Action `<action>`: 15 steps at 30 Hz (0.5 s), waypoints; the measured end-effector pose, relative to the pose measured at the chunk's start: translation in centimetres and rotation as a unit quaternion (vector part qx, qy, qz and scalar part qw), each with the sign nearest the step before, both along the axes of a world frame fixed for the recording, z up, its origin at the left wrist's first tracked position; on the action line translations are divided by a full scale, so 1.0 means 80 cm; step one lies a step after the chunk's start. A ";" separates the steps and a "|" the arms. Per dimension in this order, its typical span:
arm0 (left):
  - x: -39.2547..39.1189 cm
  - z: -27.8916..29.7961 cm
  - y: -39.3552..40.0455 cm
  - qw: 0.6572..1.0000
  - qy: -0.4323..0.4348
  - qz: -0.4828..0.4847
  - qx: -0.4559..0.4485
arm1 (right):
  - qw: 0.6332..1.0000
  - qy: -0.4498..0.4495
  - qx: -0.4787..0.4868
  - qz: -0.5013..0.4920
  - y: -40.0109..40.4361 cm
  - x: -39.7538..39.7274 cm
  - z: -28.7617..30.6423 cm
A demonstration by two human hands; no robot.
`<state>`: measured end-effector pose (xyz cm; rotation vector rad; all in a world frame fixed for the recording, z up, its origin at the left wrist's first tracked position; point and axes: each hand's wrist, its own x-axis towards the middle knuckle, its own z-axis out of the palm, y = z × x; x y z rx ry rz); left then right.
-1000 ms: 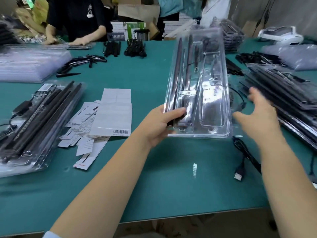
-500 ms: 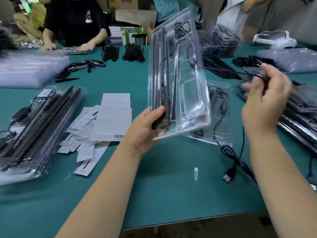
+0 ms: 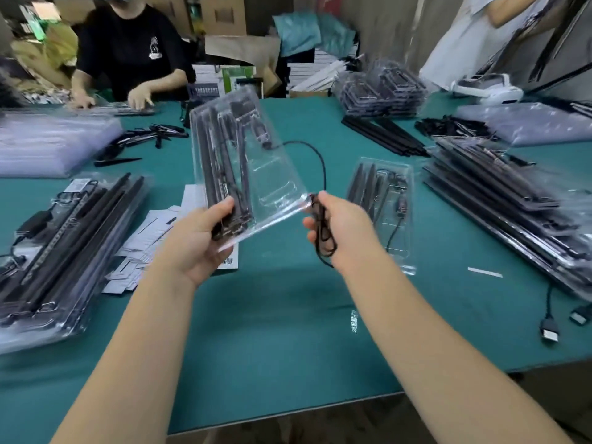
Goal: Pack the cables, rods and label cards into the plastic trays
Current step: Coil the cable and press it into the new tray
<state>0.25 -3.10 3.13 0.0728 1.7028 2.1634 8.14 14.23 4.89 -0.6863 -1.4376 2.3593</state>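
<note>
Green felt is covering the table (image 3: 288, 331) across the middle of the frame, and it is being shared with another person (image 3: 128, 56) who is working at the upper left. A clear plastic tray (image 3: 243, 161) is being held tilted above the table at the centre of the frame, its near end gripped by the left hand (image 3: 198, 238) with the thumb laid over the top and the fingers curled beneath. It is probably being raised so that the open pocket on its right side can be reached. Black rods (image 3: 217, 168) are already seated in the long slots on its left side, and a dark plug is sitting near its far end. A thin black cable (image 3: 315, 161) is arching out from that plug and down to the right hand (image 3: 336, 229), where its slack is being pinched as a small coil between thumb and curled fingers, apparently so it can be tucked in tidily. A second tray (image 3: 384, 213) is lying flat just right of centre, partly filled. Label cards (image 3: 153, 235) are being kept in a loose heap at the left of centre, close by the left hand. Filled trays (image 3: 57, 251) are stacked at the left edge, and more trays (image 3: 512, 203) at the right.
</note>
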 end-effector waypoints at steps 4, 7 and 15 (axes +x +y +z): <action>0.012 -0.021 -0.002 0.999 0.008 -0.013 -0.041 | 0.994 -0.059 0.085 0.027 -0.020 -0.003 -0.042; 0.019 -0.031 -0.002 0.998 0.007 -0.007 -0.070 | 0.991 -0.050 0.126 -0.012 -0.022 0.002 -0.060; 0.010 -0.048 -0.013 0.955 0.114 0.053 -0.268 | 0.973 -0.021 0.231 0.018 -0.023 0.008 -0.082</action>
